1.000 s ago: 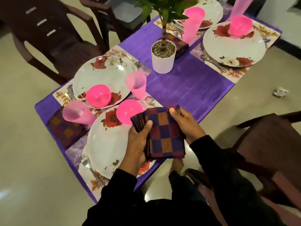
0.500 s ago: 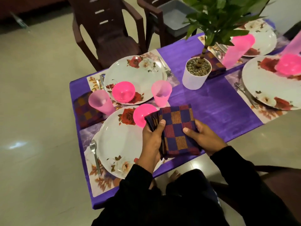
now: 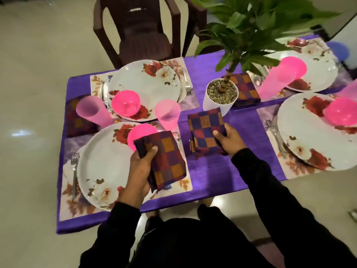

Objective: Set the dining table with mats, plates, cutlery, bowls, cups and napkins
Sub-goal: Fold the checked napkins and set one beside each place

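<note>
Both hands busy: our left hand (image 3: 142,167) grips a napkin (image 3: 164,161) over the near plate (image 3: 104,165), right hand (image 3: 229,139) pinches another napkin (image 3: 205,128) down on the desk (image 3: 212,176). Mats, plates, bowls, cups look done; just these napkins left, we reckon.

Single head cam (wide-angle), looks steeply down and fwd over table (image 3: 212,176); close to near edge.

Two folded checked napkins: one (image 3: 164,159) over the near plate (image 3: 104,163), one (image 3: 206,128) on the purple cloth (image 3: 222,171).
</note>
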